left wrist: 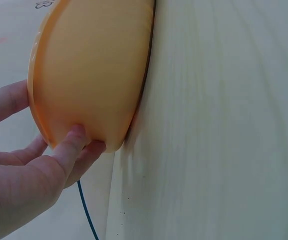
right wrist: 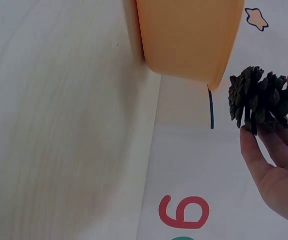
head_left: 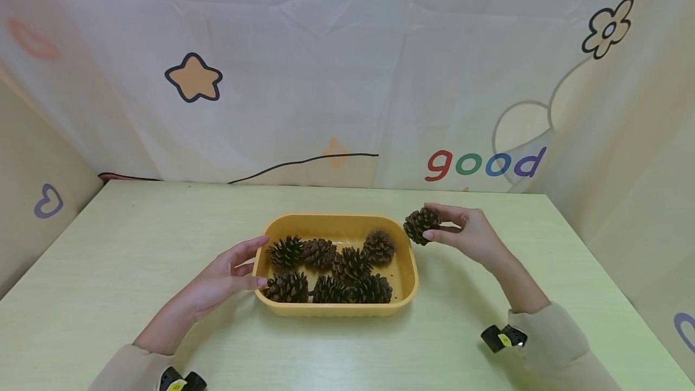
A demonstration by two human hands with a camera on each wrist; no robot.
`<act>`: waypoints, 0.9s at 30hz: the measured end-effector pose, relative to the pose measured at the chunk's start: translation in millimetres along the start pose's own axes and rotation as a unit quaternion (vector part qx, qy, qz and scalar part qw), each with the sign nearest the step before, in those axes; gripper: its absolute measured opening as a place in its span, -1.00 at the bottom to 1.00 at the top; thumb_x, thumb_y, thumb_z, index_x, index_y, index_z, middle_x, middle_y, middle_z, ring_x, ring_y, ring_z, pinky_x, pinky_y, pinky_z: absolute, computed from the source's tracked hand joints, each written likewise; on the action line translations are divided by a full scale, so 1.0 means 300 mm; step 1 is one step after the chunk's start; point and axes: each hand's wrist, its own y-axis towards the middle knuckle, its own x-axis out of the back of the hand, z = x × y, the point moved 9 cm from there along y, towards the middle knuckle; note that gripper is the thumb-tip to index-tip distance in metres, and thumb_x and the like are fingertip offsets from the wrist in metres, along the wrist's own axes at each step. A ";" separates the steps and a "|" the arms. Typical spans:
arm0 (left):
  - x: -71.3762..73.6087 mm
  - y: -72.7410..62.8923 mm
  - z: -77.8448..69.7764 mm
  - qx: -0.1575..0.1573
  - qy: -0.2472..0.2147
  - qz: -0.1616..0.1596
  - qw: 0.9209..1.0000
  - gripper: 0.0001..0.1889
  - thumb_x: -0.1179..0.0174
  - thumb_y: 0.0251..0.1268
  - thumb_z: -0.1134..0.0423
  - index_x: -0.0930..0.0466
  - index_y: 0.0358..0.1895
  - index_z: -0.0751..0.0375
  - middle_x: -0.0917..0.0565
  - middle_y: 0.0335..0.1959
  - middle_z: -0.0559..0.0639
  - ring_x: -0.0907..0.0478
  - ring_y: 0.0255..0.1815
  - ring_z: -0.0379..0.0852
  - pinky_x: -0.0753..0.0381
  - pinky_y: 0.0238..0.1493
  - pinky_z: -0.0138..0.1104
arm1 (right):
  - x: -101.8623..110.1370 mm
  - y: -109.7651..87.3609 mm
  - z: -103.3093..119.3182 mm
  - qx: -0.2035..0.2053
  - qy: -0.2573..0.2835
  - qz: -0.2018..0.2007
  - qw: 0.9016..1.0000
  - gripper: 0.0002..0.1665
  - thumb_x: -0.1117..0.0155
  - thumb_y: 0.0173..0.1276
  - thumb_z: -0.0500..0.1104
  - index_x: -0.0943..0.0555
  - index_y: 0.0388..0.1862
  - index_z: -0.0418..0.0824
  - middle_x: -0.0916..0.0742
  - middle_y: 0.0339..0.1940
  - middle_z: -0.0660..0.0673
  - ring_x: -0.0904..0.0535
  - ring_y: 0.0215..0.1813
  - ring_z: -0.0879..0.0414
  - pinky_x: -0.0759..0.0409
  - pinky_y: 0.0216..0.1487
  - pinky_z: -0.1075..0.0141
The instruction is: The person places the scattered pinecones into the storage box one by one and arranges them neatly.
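My right hand (head_left: 469, 234) holds a brown pine cone (head_left: 421, 225) between thumb and fingers, just off the right end of a yellow plastic basin (head_left: 336, 311). In the right wrist view the pine cone (right wrist: 263, 97) hangs in the fingertips, its scales spread wide, beside the basin's wall (right wrist: 188, 40). At the opposite end, my left hand (head_left: 230, 273) grips the basin, with fingertips at the rim. Seen from the left wrist, the fingers (left wrist: 71, 145) lie against the basin's outer wall (left wrist: 91, 70). Several more pine cones (head_left: 352, 265) lie inside the basin, mostly towards its left and front.
The basin stands on a pale wooden table (head_left: 163, 228). A printed cloth (head_left: 304, 77) hangs behind it, with a star (head_left: 194, 78) and the word "good" (head_left: 485, 165). Small black devices (head_left: 504, 338) are strapped at both cuffs.
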 end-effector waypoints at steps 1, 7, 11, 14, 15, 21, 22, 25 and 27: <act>0.000 -0.001 -0.001 0.000 0.000 0.000 1.000 -0.16 -0.25 0.07 0.39 0.03 0.41 0.23 -0.03 0.37 0.31 -0.09 0.32 0.33 -0.36 0.17 -0.08 | -0.008 -0.004 0.008 0.006 0.010 0.005 1.000 -0.30 -0.35 0.13 -0.09 -0.40 0.24 -0.29 -0.50 0.20 -0.26 -0.45 0.16 -0.15 -0.52 0.01 0.24; -0.002 -0.005 -0.011 -0.007 -0.004 0.005 1.000 -0.17 -0.22 0.10 0.41 0.06 0.41 0.26 0.03 0.38 0.34 -0.06 0.32 0.35 -0.39 0.14 -0.13 | -0.061 -0.022 0.049 0.030 0.066 0.038 0.997 -0.34 -0.33 0.14 -0.22 -0.39 0.21 -0.39 -0.49 0.19 -0.35 -0.50 0.09 -0.21 -0.56 -0.07 0.30; -0.003 -0.005 -0.011 -0.008 -0.003 0.004 1.000 -0.17 -0.22 0.10 0.42 0.06 0.41 0.26 0.03 0.38 0.34 -0.05 0.32 0.35 -0.38 0.15 -0.11 | -0.091 -0.030 0.063 0.037 0.072 0.053 0.995 -0.35 -0.33 0.14 -0.22 -0.40 0.19 -0.42 -0.49 0.17 -0.37 -0.51 0.08 -0.22 -0.56 -0.08 0.28; -0.002 -0.004 -0.009 -0.008 -0.001 0.003 1.000 -0.17 -0.22 0.10 0.41 0.06 0.41 0.25 0.02 0.38 0.33 -0.05 0.33 0.35 -0.36 0.17 -0.09 | -0.107 -0.033 0.069 0.039 0.072 0.057 0.995 -0.36 -0.33 0.14 -0.20 -0.41 0.18 -0.42 -0.51 0.15 -0.38 -0.51 0.08 -0.21 -0.56 -0.08 0.28; -0.001 -0.003 -0.009 -0.008 -0.001 0.004 1.000 -0.17 -0.22 0.10 0.41 0.06 0.41 0.26 0.02 0.38 0.33 -0.05 0.33 0.35 -0.35 0.17 -0.09 | -0.112 -0.032 0.068 0.038 0.075 0.059 0.995 -0.36 -0.33 0.14 -0.20 -0.41 0.18 -0.42 -0.52 0.14 -0.38 -0.51 0.08 -0.21 -0.56 -0.08 0.28; -0.001 -0.005 -0.013 -0.010 -0.002 0.004 1.000 -0.17 -0.22 0.10 0.42 0.06 0.41 0.27 0.02 0.38 0.34 -0.04 0.33 0.36 -0.35 0.17 -0.09 | -0.144 -0.030 0.073 0.048 0.075 0.071 0.993 -0.41 -0.34 0.13 -0.23 -0.44 0.13 -0.42 -0.55 0.09 -0.36 -0.50 0.10 -0.21 -0.56 -0.07 0.28; -0.001 -0.005 -0.013 -0.009 -0.002 0.003 1.000 -0.17 -0.22 0.10 0.42 0.06 0.41 0.28 0.02 0.38 0.35 -0.04 0.32 0.36 -0.36 0.17 -0.09 | -0.149 -0.030 0.076 0.052 0.071 0.073 0.993 -0.42 -0.34 0.13 -0.23 -0.45 0.12 -0.42 -0.56 0.08 -0.34 -0.50 0.10 -0.20 -0.56 -0.06 0.28; -0.003 -0.006 -0.015 -0.008 -0.005 0.002 1.000 -0.17 -0.21 0.09 0.43 0.06 0.41 0.29 0.01 0.38 0.35 -0.05 0.32 0.36 -0.36 0.16 -0.10 | -0.163 -0.028 0.082 0.061 0.044 0.077 0.994 -0.46 -0.34 0.13 -0.21 -0.48 0.10 -0.37 -0.58 0.05 -0.29 -0.51 0.09 -0.16 -0.54 -0.02 0.27; -0.004 -0.007 -0.016 -0.008 -0.005 0.002 1.000 -0.18 -0.21 0.09 0.43 0.06 0.41 0.29 0.01 0.37 0.36 -0.06 0.32 0.36 -0.37 0.16 -0.11 | -0.171 -0.028 0.084 0.064 0.028 0.082 0.994 -0.47 -0.35 0.13 -0.22 -0.49 0.08 -0.35 -0.58 0.04 -0.27 -0.52 0.08 -0.13 -0.52 0.01 0.24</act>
